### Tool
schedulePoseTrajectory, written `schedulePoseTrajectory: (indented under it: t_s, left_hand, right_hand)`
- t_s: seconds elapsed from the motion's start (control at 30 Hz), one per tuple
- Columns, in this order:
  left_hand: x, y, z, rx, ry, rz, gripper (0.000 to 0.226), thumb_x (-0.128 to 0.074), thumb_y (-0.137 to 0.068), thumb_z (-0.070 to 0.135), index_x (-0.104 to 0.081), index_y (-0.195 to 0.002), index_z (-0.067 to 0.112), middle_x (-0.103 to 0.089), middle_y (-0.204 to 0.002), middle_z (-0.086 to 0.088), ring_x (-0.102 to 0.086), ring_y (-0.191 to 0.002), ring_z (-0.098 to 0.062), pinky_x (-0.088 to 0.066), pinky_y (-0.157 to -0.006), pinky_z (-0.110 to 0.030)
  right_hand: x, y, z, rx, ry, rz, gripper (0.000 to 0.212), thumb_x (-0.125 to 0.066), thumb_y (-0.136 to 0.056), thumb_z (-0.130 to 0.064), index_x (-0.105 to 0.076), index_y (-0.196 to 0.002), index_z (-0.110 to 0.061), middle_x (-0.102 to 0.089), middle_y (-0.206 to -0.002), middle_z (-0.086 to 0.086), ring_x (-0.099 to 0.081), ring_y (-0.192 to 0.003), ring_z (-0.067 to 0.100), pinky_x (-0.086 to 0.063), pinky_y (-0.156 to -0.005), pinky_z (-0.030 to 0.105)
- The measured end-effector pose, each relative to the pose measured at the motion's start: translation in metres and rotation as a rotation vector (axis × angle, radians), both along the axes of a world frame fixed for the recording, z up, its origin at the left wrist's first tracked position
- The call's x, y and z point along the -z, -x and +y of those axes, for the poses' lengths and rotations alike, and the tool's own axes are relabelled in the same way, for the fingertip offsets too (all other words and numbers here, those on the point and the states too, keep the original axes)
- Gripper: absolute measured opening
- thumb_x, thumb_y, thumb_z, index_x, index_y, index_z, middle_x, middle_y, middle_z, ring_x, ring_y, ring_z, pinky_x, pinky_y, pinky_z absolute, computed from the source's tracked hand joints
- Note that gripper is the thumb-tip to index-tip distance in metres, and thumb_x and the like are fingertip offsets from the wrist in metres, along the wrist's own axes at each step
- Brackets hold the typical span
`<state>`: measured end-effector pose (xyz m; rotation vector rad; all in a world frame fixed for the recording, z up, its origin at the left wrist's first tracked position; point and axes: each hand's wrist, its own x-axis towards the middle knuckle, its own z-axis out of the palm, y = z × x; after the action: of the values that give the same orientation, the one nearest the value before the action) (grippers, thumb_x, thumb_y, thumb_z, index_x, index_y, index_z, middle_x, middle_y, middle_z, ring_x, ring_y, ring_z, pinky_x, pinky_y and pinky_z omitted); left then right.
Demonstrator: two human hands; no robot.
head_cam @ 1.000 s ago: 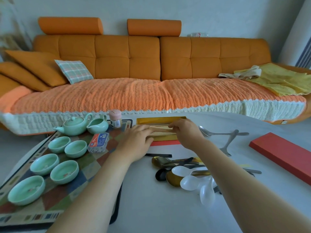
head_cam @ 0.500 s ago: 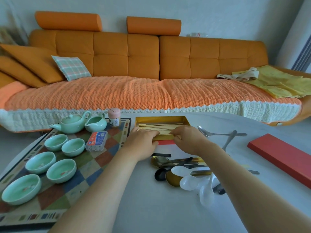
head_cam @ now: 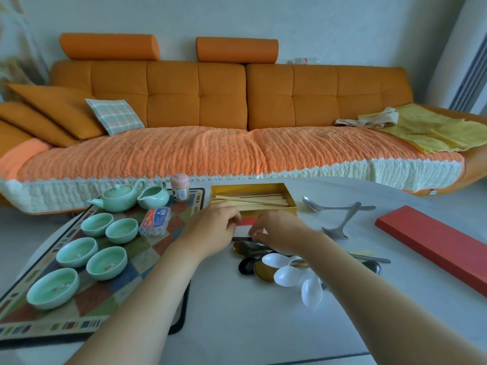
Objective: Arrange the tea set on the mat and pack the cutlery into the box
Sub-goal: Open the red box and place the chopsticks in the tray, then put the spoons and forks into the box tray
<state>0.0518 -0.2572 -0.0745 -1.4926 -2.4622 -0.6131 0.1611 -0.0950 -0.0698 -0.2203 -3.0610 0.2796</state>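
Observation:
The gold-lined box lies open at the table's far side with several wooden chopsticks inside. My left hand hovers just in front of the box, fingers loosely curled, holding nothing. My right hand is beside it, its fingers bent down over the cutlery pile, with nothing visibly held. The pile holds white plastic spoons, a gold spoon and a black spoon. On the checkered mat stand a green teapot, a pitcher and several green cups.
The red box lid lies at the right. Two metal spoons lie crossed between lid and box. A pink-lidded jar and a clear plastic pack sit on the mat. An orange sofa stands behind the table.
Both hands have let go of the chopsticks, which now lie in the box, and have drawn back toward me to just above the cutlery pile.

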Motion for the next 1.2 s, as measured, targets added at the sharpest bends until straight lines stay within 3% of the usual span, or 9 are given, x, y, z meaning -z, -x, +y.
schedulePoseTrajectory:
  t_s: [0.1,0.17,0.33,0.43,0.53,0.73,0.9,1.1,1.2]
  left_hand:
    - [0.007,0.004,-0.013,-0.024,0.150,-0.067,0.028,-0.056,-0.094,0.028,-0.063,-0.120,0.030,-0.055,-0.121,0.013,-0.050,-0.114,-0.011,-0.043,-0.082,-0.026]
    - [0.009,0.007,-0.021,-0.046,0.216,-0.105,0.033,-0.056,-0.093,0.032,-0.062,-0.126,0.032,-0.053,-0.124,0.013,-0.047,-0.118,-0.011,-0.045,-0.089,-0.030]
    - [0.003,0.010,-0.030,-0.090,0.227,-0.084,0.026,-0.054,-0.094,0.031,-0.067,-0.117,0.037,-0.061,-0.118,0.013,-0.053,-0.111,-0.015,-0.045,-0.093,-0.032]
    - [0.001,0.013,-0.030,-0.134,0.175,-0.086,0.024,-0.055,-0.094,0.026,-0.070,-0.111,0.035,-0.068,-0.114,0.010,-0.060,-0.103,-0.016,-0.050,-0.085,-0.032]
    - [-0.001,0.017,-0.021,-0.143,0.043,-0.109,0.023,-0.057,-0.095,0.022,-0.072,-0.110,0.031,-0.069,-0.114,0.007,-0.062,-0.103,-0.016,-0.052,-0.084,-0.032]
    - [-0.001,0.020,0.003,-0.137,-0.213,-0.031,0.028,-0.057,-0.095,0.015,-0.071,-0.116,0.028,-0.065,-0.110,0.008,-0.057,-0.104,-0.015,-0.043,-0.072,-0.029]
    - [0.008,0.025,0.013,-0.101,-0.135,0.028,0.046,-0.058,-0.095,0.024,-0.051,-0.141,0.025,-0.052,-0.131,0.006,-0.044,-0.123,-0.016,-0.038,-0.096,-0.030]
    - [0.022,0.031,0.019,-0.068,0.082,0.017,0.048,-0.049,-0.098,0.040,-0.046,-0.144,0.028,-0.044,-0.146,0.010,-0.038,-0.135,-0.015,-0.028,-0.111,-0.040]
    - [0.023,0.033,0.020,-0.067,0.088,0.004,0.046,-0.049,-0.097,0.039,-0.048,-0.143,0.027,-0.044,-0.147,0.009,-0.037,-0.136,-0.016,-0.026,-0.112,-0.039]
  right_hand:
    - [0.002,0.001,-0.002,0.026,0.019,-0.007,0.020,-0.060,-0.094,-0.029,-0.075,-0.108,-0.032,-0.066,-0.103,-0.012,-0.057,-0.085,0.008,-0.049,-0.065,0.023]
    - [0.002,0.001,-0.002,0.046,0.049,-0.006,0.018,-0.061,-0.093,-0.028,-0.075,-0.104,-0.031,-0.066,-0.102,-0.013,-0.059,-0.087,0.009,-0.052,-0.068,0.025]
    - [0.003,0.001,0.001,0.074,0.133,0.025,0.012,-0.061,-0.092,-0.027,-0.071,-0.100,-0.027,-0.066,-0.099,-0.012,-0.059,-0.085,0.010,-0.046,-0.064,0.022]
    - [-0.001,0.001,0.008,0.123,0.162,0.118,0.012,-0.062,-0.093,-0.027,-0.070,-0.102,-0.025,-0.064,-0.098,-0.011,-0.059,-0.087,0.011,-0.051,-0.071,0.026]
    - [-0.008,0.001,0.013,0.125,0.162,0.230,0.015,-0.060,-0.094,-0.022,-0.070,-0.104,-0.025,-0.062,-0.097,-0.013,-0.058,-0.088,0.010,-0.047,-0.069,0.022]
    - [-0.005,0.010,0.023,0.108,0.127,0.401,0.027,-0.053,-0.098,-0.014,-0.073,-0.115,-0.023,-0.068,-0.111,-0.002,-0.060,-0.101,0.019,-0.051,-0.083,0.035]
    - [0.009,0.019,0.042,0.235,0.135,0.397,0.031,-0.049,-0.100,-0.012,-0.071,-0.119,-0.021,-0.062,-0.106,-0.001,-0.057,-0.102,0.024,-0.045,-0.081,0.030]
    - [0.017,0.034,0.045,0.273,0.111,0.310,0.036,-0.040,-0.100,-0.015,-0.067,-0.122,-0.023,-0.063,-0.122,0.000,-0.053,-0.113,0.023,-0.042,-0.099,0.040]
    - [0.018,0.036,0.041,0.231,0.115,0.271,0.038,-0.037,-0.099,-0.017,-0.067,-0.122,-0.023,-0.061,-0.125,0.000,-0.050,-0.114,0.022,-0.038,-0.098,0.039]
